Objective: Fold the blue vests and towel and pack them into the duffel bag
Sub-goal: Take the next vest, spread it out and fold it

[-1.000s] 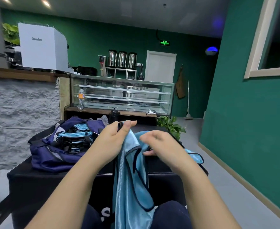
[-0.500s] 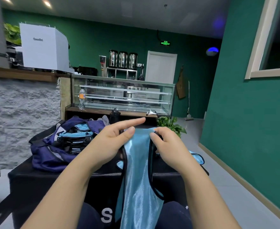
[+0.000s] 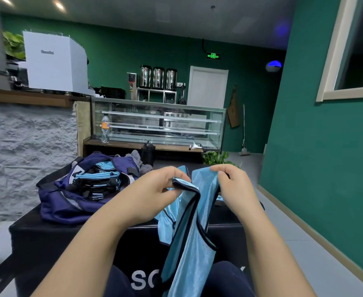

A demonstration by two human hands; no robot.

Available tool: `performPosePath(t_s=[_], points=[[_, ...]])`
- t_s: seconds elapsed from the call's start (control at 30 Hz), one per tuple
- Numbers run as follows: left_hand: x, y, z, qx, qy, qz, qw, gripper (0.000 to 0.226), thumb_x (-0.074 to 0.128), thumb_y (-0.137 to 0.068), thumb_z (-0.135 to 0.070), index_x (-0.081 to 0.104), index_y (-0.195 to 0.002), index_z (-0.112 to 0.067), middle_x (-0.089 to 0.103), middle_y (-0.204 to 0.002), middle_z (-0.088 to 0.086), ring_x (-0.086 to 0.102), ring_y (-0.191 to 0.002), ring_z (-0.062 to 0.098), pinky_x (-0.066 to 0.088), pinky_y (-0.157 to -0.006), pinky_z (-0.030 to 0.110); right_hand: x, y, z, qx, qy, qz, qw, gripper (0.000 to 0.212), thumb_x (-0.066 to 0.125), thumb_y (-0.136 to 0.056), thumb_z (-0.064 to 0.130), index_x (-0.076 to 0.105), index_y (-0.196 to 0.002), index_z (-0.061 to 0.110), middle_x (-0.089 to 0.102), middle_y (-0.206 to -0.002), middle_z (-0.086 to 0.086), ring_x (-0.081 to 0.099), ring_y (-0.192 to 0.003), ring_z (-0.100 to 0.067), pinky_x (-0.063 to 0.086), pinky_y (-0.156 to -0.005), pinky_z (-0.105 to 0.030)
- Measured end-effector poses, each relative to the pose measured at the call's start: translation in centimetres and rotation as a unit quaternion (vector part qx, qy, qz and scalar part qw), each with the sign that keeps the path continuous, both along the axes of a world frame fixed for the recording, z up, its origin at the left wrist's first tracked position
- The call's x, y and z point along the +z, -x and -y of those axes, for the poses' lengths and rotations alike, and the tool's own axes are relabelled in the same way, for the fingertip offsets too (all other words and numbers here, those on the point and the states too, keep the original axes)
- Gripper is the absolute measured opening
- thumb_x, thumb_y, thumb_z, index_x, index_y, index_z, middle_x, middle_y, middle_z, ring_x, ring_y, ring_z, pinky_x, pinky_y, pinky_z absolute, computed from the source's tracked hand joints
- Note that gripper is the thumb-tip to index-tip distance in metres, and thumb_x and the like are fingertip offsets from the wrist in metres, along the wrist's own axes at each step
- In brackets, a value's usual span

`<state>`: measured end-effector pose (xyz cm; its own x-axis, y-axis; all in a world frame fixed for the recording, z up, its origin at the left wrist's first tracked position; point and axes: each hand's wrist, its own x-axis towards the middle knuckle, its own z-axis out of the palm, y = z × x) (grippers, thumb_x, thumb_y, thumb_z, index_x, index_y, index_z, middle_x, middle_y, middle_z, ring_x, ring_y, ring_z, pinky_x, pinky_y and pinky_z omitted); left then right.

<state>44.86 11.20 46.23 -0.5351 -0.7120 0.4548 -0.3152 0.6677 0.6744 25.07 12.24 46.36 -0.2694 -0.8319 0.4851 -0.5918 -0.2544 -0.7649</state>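
A light blue vest (image 3: 189, 243) with dark trim hangs in front of me, down between my knees. My left hand (image 3: 155, 194) pinches one shoulder strap of it, and my right hand (image 3: 232, 185) grips the other top edge. An open navy duffel bag (image 3: 69, 202) lies at the left on the black table (image 3: 54, 230), with several folded blue vests (image 3: 99, 176) inside. A grey cloth (image 3: 137, 157) sits just behind the bag. More blue fabric (image 3: 219, 198) lies on the table behind my right hand.
A black bottle (image 3: 148, 155) stands behind the bag. A glass display case (image 3: 159, 125) and a stone-faced counter (image 3: 26, 151) close off the back and left. A potted plant (image 3: 217, 158) sits beyond the table. Grey floor runs along the green wall at the right.
My hands have shifted their hold along the vest's top. The left hand now pinches a strap that folds over, and the vest hangs twisted with its armhole open.
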Motion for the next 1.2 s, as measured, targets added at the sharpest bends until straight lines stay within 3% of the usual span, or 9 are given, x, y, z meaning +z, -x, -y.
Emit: performPosePath(t_s=[0.07,0.17,0.33,0.43,0.57,0.7,0.97,1.07,1.2], points=[[0.3,0.0,0.0,0.076,0.071,0.011,0.994,0.011,0.057,-0.094,-0.020,0.063,-0.092,-0.029,0.066,-0.073,-0.010,0.060,-0.067,0.017,0.049,-0.069,0.040,-0.1,0.7,0.1,-0.014,0.003,0.016,1.000,0.034,0.034,-0.100,0.011,0.063,-0.117,0.020,0.062,-0.106,0.006,0.053,-0.078,-0.006,0.043,-0.070,-0.021],[0.4,-0.1,0.3,0.214,0.201,0.053,0.954,0.021,0.045,-0.097,-0.033,0.058,-0.084,-0.023,0.061,-0.067,-0.005,0.056,-0.068,0.022,0.046,-0.067,0.039,-0.2,1.1,0.4,-0.025,0.012,0.045,0.999,0.035,0.034,-0.101,0.012,0.062,-0.120,0.019,0.054,-0.087,0.008,0.047,-0.074,-0.008,0.054,-0.084,-0.033],[-0.4,0.4,1.3,0.258,0.365,0.054,0.893,0.038,0.044,-0.084,-0.048,0.067,-0.077,-0.019,0.057,-0.091,0.001,0.044,-0.087,0.024,0.036,-0.072,0.036,0.2,0.0,-0.4,0.031,-0.002,0.072,0.997,0.021,0.040,-0.101,0.013,0.050,-0.117,0.022,0.059,-0.091,-0.002,0.055,-0.057,-0.005,0.040,-0.048,-0.006],[-0.4,1.4,0.7,0.180,0.368,0.039,0.911,0.031,0.048,-0.081,-0.053,0.064,-0.072,-0.028,0.062,-0.106,-0.015,0.043,-0.107,0.010,0.018,-0.084,0.032,0.4,-1.5,-0.8,0.127,-0.036,0.129,0.983,0.013,0.049,-0.098,0.010,0.054,-0.107,0.003,0.063,-0.078,-0.006,0.054,-0.052,-0.002,0.045,-0.050,-0.012],[-0.5,1.9,0.2,0.187,0.334,-0.012,0.924,0.035,0.048,-0.076,-0.061,0.060,-0.066,-0.029,0.052,-0.068,-0.019,0.044,-0.084,-0.001,0.013,-0.083,0.024,1.0,-2.6,-1.6,0.213,-0.036,0.162,0.963,0.005,0.060,-0.092,0.006,0.063,-0.089,0.004,0.062,-0.062,0.000,0.050,-0.043,0.002,0.040,-0.045,-0.010],[-0.3,1.7,0.2,0.219,0.300,-0.029,0.928,0.031,0.048,-0.067,-0.069,0.046,-0.060,-0.039,0.047,-0.064,-0.017,0.043,-0.080,0.002,0.011,-0.083,0.023,1.5,-2.7,-2.3,0.258,-0.018,0.138,0.956,0.010,0.057,-0.094,0.008,0.067,-0.090,0.010,0.070,-0.075,-0.004,0.060,-0.060,-0.005,0.048,-0.056,-0.015],[-0.1,1.5,0.2,0.278,0.267,-0.044,0.922,0.045,0.065,-0.058,-0.070,0.035,-0.052,-0.037,0.042,-0.056,-0.015,0.042,-0.078,-0.003,0.012,-0.077,0.026,2.3,-2.8,-3.4,0.258,-0.003,0.026,0.966,0.017,0.054,-0.096,0.014,0.067,-0.092,0.024,0.072,-0.080,0.009,0.063,-0.075,0.000,0.050,-0.071,-0.018],[-0.3,1.6,0.6,0.318,0.274,-0.037,0.907,0.042,0.052,-0.062,-0.065,0.028,-0.049,-0.033,0.037,-0.051,-0.014,0.040,-0.069,0.000,0.011,-0.071,0.028,2.3,-3.1,-3.5,0.267,0.002,0.022,0.963,0.009,0.067,-0.087,0.017,0.066,-0.090,0.025,0.074,-0.082,0.011,0.065,-0.073,0.002,0.047,-0.069,-0.013],[-0.2,1.0,1.4,0.249,0.291,-0.015,0.924,0.040,0.048,-0.064,-0.075,0.043,-0.048,-0.039,0.046,-0.077,-0.018,0.041,-0.086,0.007,0.013,-0.075,0.027,2.6,-2.6,-3.0,0.248,0.018,0.031,0.968,0.014,0.067,-0.087,0.009,0.065,-0.083,0.022,0.071,-0.068,0.011,0.060,-0.061,0.003,0.045,-0.062,-0.011]])
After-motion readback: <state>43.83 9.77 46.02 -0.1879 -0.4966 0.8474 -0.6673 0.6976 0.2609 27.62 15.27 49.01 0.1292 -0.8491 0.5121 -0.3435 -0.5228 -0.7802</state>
